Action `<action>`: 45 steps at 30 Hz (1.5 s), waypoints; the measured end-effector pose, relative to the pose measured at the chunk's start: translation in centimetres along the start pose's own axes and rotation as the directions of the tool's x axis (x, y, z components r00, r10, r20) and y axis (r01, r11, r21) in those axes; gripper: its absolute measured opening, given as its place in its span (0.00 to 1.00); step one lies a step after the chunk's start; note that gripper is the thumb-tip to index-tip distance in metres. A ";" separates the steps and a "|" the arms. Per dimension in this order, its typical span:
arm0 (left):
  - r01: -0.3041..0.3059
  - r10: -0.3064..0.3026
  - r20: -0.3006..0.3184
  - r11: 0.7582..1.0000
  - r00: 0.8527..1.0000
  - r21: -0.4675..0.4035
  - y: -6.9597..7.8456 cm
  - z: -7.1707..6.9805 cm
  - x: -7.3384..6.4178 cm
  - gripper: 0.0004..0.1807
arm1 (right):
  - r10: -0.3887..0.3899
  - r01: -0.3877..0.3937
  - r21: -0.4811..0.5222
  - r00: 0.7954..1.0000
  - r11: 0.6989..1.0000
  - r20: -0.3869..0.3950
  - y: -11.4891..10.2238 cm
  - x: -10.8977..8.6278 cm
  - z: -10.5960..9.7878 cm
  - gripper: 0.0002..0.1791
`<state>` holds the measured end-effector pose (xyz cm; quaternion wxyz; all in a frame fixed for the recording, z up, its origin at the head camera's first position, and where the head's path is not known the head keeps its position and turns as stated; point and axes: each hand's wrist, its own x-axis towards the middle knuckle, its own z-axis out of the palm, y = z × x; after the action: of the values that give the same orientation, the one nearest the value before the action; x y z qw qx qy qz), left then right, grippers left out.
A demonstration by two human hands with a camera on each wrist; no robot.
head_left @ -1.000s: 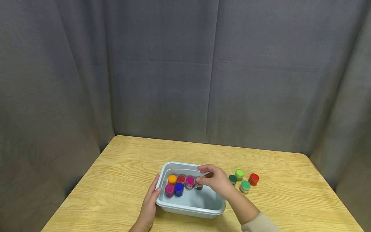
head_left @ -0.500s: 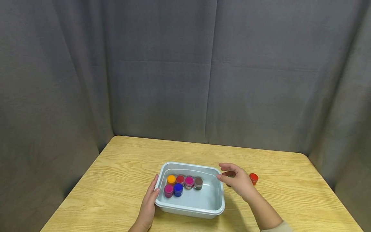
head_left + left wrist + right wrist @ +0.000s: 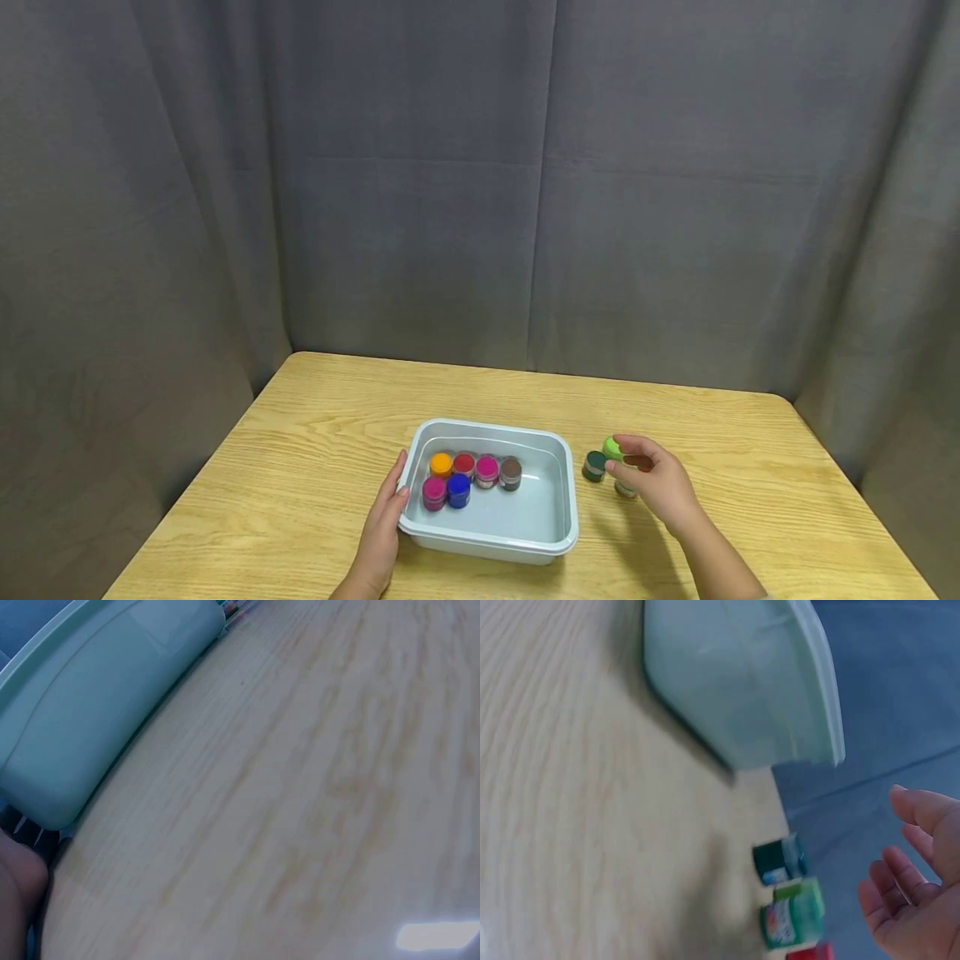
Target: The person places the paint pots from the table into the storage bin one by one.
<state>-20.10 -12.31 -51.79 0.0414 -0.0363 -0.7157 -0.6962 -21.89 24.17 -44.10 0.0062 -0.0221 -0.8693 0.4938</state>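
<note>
A pale blue-grey plastic tub holds several small paint jars: an orange-lidded jar, a red one, two magenta ones, a blue one and a brown one. My left hand rests against the tub's left side, thumb at the rim. My right hand is above the loose jars right of the tub, fingers apart and holding nothing. Under and beside it are a dark green jar, a light green jar and a mid-green jar, partly covered in the head view.
A red jar stands past the green ones, mostly hidden by the right hand in the head view. Everything is on a wooden table. Grey curtains hang behind and at both sides.
My right hand has let go of the brown jar in the tub and moved right, out over the loose jars. The left hand has stayed at the tub's side.
</note>
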 end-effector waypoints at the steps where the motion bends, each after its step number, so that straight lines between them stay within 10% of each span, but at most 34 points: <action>1: 0.001 -0.001 -0.001 1.000 1.000 0.000 0.0 0.0 0.0 0.31 | 0.003 -0.003 -0.004 1.000 1.000 -0.002 0.3 -0.1 -0.1 0.29; 21: 0.001 -0.001 -0.001 1.000 1.000 0.005 0.0 0.1 0.1 0.31 | 0.086 -0.087 -0.030 0.996 0.996 -0.039 5.6 0.7 -0.1 0.36; 45: -0.013 0.013 -0.012 1.000 1.000 0.017 -0.1 0.0 0.0 0.30 | 0.102 -0.105 -0.055 0.993 0.993 -0.057 6.4 1.2 0.5 0.35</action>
<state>-20.07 -12.27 -51.86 0.0505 -0.0365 -0.7211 -0.6900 -22.86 27.02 -49.88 0.0034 -0.0806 -0.8804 0.4673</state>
